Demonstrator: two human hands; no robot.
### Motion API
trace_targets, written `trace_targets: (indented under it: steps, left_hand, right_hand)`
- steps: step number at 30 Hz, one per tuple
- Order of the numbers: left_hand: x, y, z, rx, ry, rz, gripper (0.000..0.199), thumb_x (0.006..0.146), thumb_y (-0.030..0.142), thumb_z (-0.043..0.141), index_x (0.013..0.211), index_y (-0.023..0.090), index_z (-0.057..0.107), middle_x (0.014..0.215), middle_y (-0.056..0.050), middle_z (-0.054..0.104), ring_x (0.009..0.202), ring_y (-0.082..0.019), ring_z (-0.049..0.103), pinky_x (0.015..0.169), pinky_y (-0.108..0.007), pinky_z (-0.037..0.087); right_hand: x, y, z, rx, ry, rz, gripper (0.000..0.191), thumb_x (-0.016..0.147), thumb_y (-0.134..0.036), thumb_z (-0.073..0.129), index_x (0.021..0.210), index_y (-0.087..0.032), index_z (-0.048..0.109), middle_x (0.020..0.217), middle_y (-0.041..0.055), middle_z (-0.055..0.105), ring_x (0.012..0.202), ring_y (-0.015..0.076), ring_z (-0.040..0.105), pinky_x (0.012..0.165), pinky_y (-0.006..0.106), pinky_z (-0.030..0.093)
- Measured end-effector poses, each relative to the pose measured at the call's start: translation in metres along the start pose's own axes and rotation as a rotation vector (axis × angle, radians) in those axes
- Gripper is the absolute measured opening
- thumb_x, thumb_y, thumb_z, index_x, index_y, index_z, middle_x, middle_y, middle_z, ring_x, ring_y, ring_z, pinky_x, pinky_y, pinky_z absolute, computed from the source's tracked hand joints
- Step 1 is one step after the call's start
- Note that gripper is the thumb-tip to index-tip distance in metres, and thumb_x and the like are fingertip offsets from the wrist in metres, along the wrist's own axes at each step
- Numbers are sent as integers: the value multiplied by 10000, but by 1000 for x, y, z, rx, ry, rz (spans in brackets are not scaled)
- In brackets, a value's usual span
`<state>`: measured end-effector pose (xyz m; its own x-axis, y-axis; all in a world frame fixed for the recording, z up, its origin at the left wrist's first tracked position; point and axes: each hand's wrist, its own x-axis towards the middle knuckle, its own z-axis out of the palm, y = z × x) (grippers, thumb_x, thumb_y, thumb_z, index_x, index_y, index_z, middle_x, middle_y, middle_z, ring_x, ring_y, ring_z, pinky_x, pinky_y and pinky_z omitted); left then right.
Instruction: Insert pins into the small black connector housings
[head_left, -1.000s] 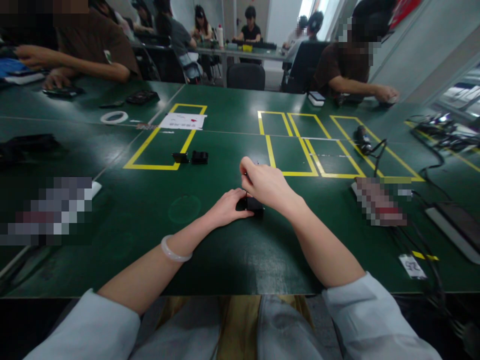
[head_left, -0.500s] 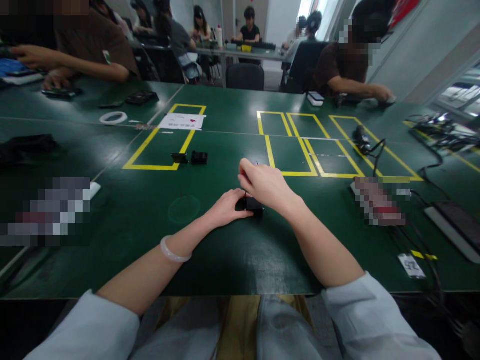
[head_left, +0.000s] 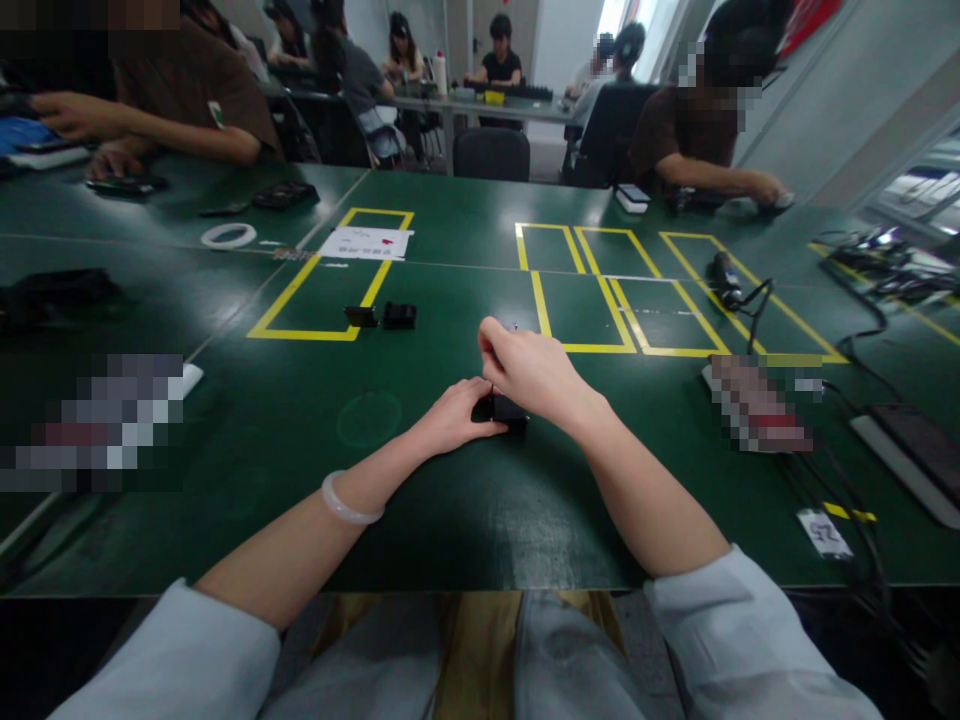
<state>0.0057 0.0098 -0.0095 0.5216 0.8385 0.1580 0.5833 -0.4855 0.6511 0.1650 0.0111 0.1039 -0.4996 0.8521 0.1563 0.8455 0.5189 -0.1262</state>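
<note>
A small black block [head_left: 510, 412] rests on the green table [head_left: 450, 510] in front of me. My left hand [head_left: 459, 415] grips its left side between thumb and fingers. Just above it, my right hand [head_left: 525, 368] is closed in a pinch around a thin dark tool, of which only a short lower part shows over the block. The tool's upper part is hidden by my fingers. Two small black parts, one upright [head_left: 361, 316] and one lying flat [head_left: 400, 315], stand side by side farther off to the left.
Yellow tape outlines mark the table, with a paper sheet [head_left: 366, 243] on the left one. A tape roll [head_left: 228, 236] lies at the back left. Cables and a dark device [head_left: 724, 280] are at the right. Several people sit around.
</note>
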Motion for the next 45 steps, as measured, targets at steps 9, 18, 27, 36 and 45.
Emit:
trace_targets:
  steps: [9, 18, 27, 36, 45]
  left_hand:
    - [0, -4, 3, -13, 3, 12, 470, 794, 402, 749, 1190, 189, 611, 1196, -92, 665, 1090, -304, 624, 958, -448, 480]
    - [0, -1, 1, -3, 1, 4, 456, 791, 416, 748, 1165, 190, 620, 1198, -97, 659, 1098, -313, 618, 952, -445, 483]
    - [0, 0, 0, 12, -7, 3, 452, 792, 418, 744, 1165, 195, 621, 1220, -101, 649, 1135, -324, 598, 973, -458, 473]
    - [-1, 5, 1, 29, 17, -16, 436, 813, 439, 721, 1141, 175, 608, 1152, -102, 662, 1082, -317, 615, 949, -460, 485]
    - [-2, 8, 0, 27, 55, -6, 439, 807, 443, 722, 1142, 181, 612, 1208, -106, 650, 1140, -322, 598, 981, -469, 477]
  right_hand:
    - [1, 0, 0, -25, -46, 13, 273, 1003, -341, 342, 1159, -211, 524, 930, 58, 721, 780, 186, 644, 621, 269, 331]
    - [1, 0, 1, -20, -31, 13, 284, 993, -309, 328, 1169, -213, 529, 927, 56, 722, 765, 187, 637, 620, 272, 328]
    - [0, 1, 0, -15, -17, -1, 281, 992, -310, 321, 1153, -211, 529, 908, 45, 716, 753, 178, 634, 591, 272, 303]
    - [0, 1, 0, -19, -21, 2, 276, 996, -311, 328, 1150, -208, 533, 918, 50, 719, 756, 180, 632, 597, 266, 300]
    - [0, 1, 0, -24, -25, -2, 274, 998, -310, 331, 1155, -210, 531, 914, 47, 717, 761, 184, 640, 597, 266, 306]
